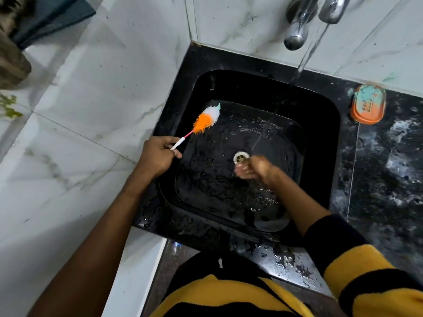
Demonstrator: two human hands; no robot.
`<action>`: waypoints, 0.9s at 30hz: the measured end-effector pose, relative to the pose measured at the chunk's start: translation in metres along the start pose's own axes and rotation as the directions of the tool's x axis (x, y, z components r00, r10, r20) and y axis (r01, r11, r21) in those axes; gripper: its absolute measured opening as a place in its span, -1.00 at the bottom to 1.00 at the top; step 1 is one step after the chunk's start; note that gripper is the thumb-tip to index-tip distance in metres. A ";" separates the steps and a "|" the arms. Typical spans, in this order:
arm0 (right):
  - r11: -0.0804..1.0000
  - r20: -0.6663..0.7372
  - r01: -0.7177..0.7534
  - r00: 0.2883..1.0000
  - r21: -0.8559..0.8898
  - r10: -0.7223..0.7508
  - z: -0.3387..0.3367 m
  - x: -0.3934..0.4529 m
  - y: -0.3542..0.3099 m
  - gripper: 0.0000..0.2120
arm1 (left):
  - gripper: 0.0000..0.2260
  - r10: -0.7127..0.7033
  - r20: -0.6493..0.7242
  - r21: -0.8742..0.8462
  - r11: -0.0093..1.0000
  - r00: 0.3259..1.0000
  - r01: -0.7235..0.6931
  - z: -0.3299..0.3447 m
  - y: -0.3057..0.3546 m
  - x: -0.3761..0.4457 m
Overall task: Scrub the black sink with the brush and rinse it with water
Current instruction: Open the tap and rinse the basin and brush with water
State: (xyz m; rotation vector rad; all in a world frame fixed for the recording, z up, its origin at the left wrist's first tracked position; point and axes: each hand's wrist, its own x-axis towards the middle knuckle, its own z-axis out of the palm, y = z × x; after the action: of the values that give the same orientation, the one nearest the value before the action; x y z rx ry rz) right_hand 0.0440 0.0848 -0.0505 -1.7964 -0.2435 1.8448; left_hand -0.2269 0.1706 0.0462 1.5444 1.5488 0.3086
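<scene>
The black sink (pixel 320 124) is wet, with a white drain ring (pixel 239 156) near its middle. Water runs from the chrome tap (pixel 333 9) in a stream (pixel 304 62) down into the basin. My left hand (pixel 158 156) grips the white handle of a brush (pixel 206 120) with orange and white bristles, held over the sink's left rim. My right hand (pixel 254 168) is low in the basin beside the drain, under the stream, blurred and wet; its fingers look loosely spread and hold nothing I can see.
An orange soap dish (pixel 368 104) with greenish soap sits on the black speckled counter (pixel 389 168) right of the sink. White marble tiles (pixel 80 110) cover the wall and the floor to the left. A second chrome tap (pixel 297 30) hangs beside the running one.
</scene>
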 end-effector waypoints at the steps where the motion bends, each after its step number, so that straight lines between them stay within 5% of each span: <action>1: 0.970 0.002 0.014 1.000 0.242 -0.015 -0.015 0.002 -0.009 -0.66 | -0.66 0.001 0.006 0.001 1.000 1.000 -0.001 0.001 -0.001 0.000; 4: 0.705 -0.053 0.080 0.997 0.705 -0.060 -0.047 0.008 -0.036 -0.64 | -0.66 0.012 0.012 0.008 1.000 1.000 -0.012 0.004 -0.003 0.000; 8: 0.640 -0.050 0.132 0.988 0.757 -0.145 -0.043 0.007 -0.074 -0.68 | -0.66 0.021 0.011 0.031 0.999 1.000 -0.021 0.007 -0.002 0.001; 11: 0.703 0.072 0.119 0.969 0.701 -0.236 -0.031 0.002 -0.085 -0.70 | -0.66 0.019 0.011 0.043 0.999 1.000 -0.020 0.009 0.000 0.002; 14: 0.918 0.169 0.198 0.949 0.343 -0.267 -0.025 -0.011 -0.066 -0.80 | -0.66 0.005 0.018 0.027 1.000 1.000 -0.006 0.010 -0.002 0.004; 17: 0.965 0.320 0.202 0.937 -0.168 -0.140 -0.015 -0.029 -0.004 -0.79 | -0.66 -0.001 0.024 0.019 1.000 1.000 0.001 0.011 -0.003 0.005; 19: 0.866 0.414 0.108 0.902 -0.488 0.120 -0.014 -0.040 0.049 -0.75 | -0.66 -0.006 0.030 0.017 1.000 1.000 0.005 0.011 -0.003 0.005; 22: 0.520 0.220 0.064 0.945 -0.852 0.243 -0.035 -0.041 0.087 -0.79 | -0.66 -0.004 0.039 0.032 0.999 0.999 0.003 0.009 -0.004 0.006; 24: 0.311 0.013 -0.006 0.998 -0.950 0.060 -0.057 -0.037 0.076 -0.82 | -0.66 0.004 0.042 0.038 0.999 0.999 -0.005 0.009 -0.004 0.008; 25: 0.347 -0.038 -0.027 0.999 -0.937 -0.024 -0.065 -0.033 0.068 -0.82 | -0.67 0.008 0.045 0.036 0.999 0.999 -0.009 0.010 -0.003 0.008; 27: 0.602 -0.074 0.005 0.992 -0.799 -0.107 -0.075 -0.028 0.045 -0.79 | -0.69 0.014 0.054 0.042 0.999 0.998 -0.016 0.014 0.000 0.009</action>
State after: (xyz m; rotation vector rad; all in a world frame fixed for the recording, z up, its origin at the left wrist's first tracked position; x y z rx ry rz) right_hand 0.1033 0.0149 -0.0551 -2.4111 -1.2507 1.6795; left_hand -0.2153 0.1729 0.0351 1.5856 1.5118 0.2420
